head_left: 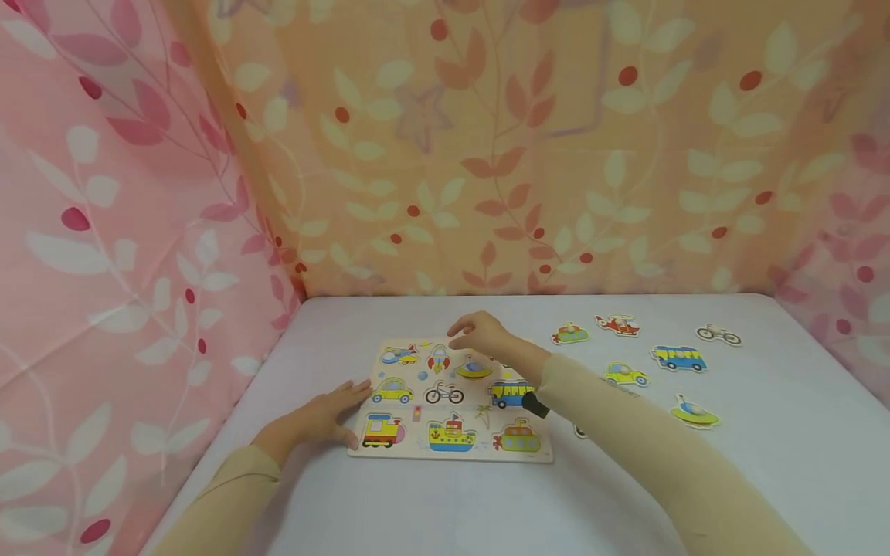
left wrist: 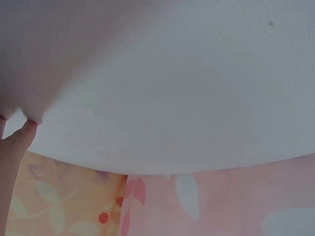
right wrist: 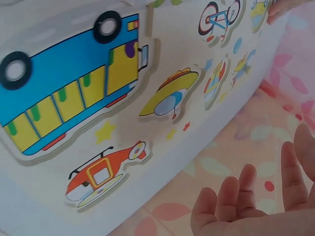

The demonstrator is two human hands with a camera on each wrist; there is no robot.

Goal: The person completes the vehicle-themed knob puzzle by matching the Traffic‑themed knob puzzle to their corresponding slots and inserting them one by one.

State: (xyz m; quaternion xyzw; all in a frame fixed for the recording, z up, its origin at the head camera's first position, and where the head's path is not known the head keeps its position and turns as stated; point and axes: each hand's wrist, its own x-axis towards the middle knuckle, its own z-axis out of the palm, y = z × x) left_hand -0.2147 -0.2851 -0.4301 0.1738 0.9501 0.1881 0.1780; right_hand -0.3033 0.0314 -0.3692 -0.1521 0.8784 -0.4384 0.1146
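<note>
A wooden puzzle board (head_left: 448, 454) with printed vehicles lies on the table. My left hand (head_left: 316, 417) touches its left edge, thumb and fingers spread; the left wrist view catches only part of this hand (left wrist: 17, 142). Over the board's far side, near the rocket picture (head_left: 439, 359), hovers my right hand (head_left: 483, 337). Its fingers (right wrist: 227, 196) are loosely bent, with nothing visible between them in the right wrist view. The bus (right wrist: 74, 93), flying saucer (right wrist: 170, 96) and helicopter (right wrist: 106, 174) pictures sit in outlined recesses. My right forearm covers part of the board's right side.
Right of the board lie loose pieces: a submarine (head_left: 570, 333), helicopter (head_left: 619, 325), bicycle (head_left: 719, 334), bus (head_left: 679, 358), yellow car (head_left: 627, 374) and flying saucer (head_left: 694, 411). Another piece (head_left: 580, 432) is mostly hidden by the right sleeve. Patterned curtains (head_left: 487, 154) stand behind the table.
</note>
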